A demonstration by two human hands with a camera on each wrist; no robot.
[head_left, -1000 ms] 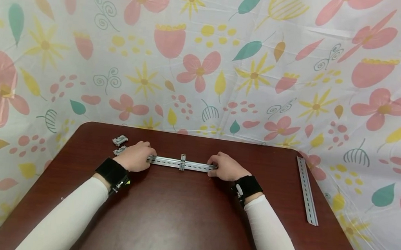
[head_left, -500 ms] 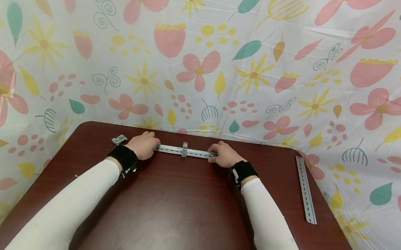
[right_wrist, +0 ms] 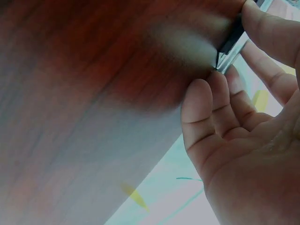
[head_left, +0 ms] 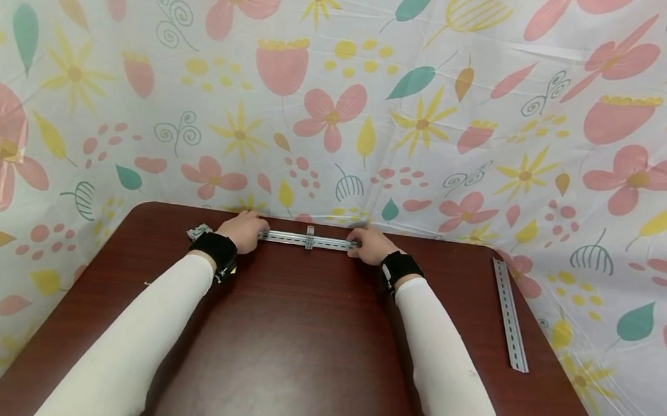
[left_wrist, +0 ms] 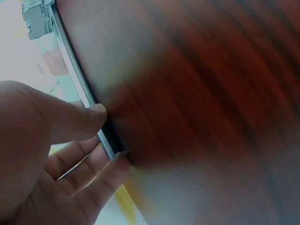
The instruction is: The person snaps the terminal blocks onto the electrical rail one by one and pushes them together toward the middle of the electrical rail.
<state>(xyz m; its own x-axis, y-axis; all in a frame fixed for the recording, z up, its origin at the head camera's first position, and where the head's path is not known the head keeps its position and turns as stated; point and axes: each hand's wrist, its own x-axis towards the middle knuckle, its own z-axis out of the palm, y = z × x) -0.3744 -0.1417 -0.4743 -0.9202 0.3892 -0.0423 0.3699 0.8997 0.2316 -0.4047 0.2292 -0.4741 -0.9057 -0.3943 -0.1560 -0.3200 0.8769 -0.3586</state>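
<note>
A slotted metal DIN rail (head_left: 284,237) lies crosswise near the table's back edge in the head view. Grey terminal blocks (head_left: 309,237) sit clipped on it around its middle. My left hand (head_left: 242,231) grips the rail's left end. In the left wrist view, the thumb (left_wrist: 89,119) presses the near side and the other fingers are behind and at the end. At the opposite end, my right hand (head_left: 373,246) pinches the rail between thumb and fingers (right_wrist: 234,89). Both rail ends are partly hidden by the hands.
A second, bare DIN rail (head_left: 510,314) lies lengthwise by the table's right edge. Beside my left wrist is a loose grey terminal block (head_left: 198,231), partly covered by that hand. Just behind the brown table (head_left: 300,336) hangs a flowered curtain (head_left: 341,104).
Both hands have carried the rail with its terminal blocks away from me, toward the back edge. My left wrist now covers more of the loose blocks. The second rail has stayed put.
</note>
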